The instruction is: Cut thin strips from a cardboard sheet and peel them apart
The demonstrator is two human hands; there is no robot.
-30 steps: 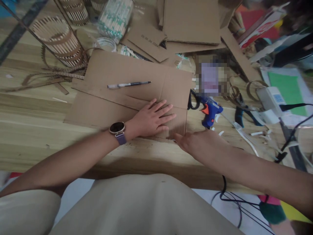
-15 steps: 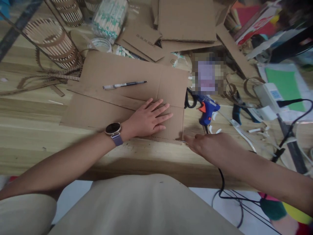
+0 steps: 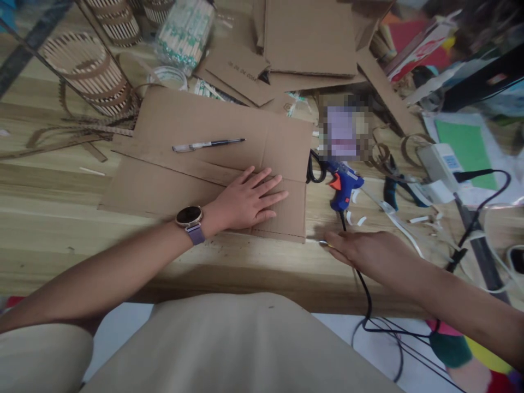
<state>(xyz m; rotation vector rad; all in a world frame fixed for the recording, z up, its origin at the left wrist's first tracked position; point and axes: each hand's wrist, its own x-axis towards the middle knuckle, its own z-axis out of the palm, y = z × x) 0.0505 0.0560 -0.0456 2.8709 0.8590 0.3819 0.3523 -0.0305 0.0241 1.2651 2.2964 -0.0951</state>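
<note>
My left hand (image 3: 249,199), a watch on its wrist, lies flat with fingers spread on a large brown cardboard sheet (image 3: 204,164), pressing down its near right part. My right hand (image 3: 364,251) rests on the wooden table (image 3: 61,218) just right of the sheet's near right corner. Its fingers are closed round a thin tool whose silvery tip (image 3: 320,242) points at that corner. A black-and-white pen (image 3: 208,144) lies loose on the sheet's far half.
A blue glue gun (image 3: 343,185) lies right of the sheet, its black cord running under my right wrist and off the table edge. Pliers (image 3: 392,185), a white power strip (image 3: 440,164), cardboard offcuts (image 3: 311,38) and slatted cardboard baskets (image 3: 85,65) crowd the back and right.
My right hand has slid rightwards along the sheet's near edge, from over the corner to clear of it. The left hand has stayed flat in place.
</note>
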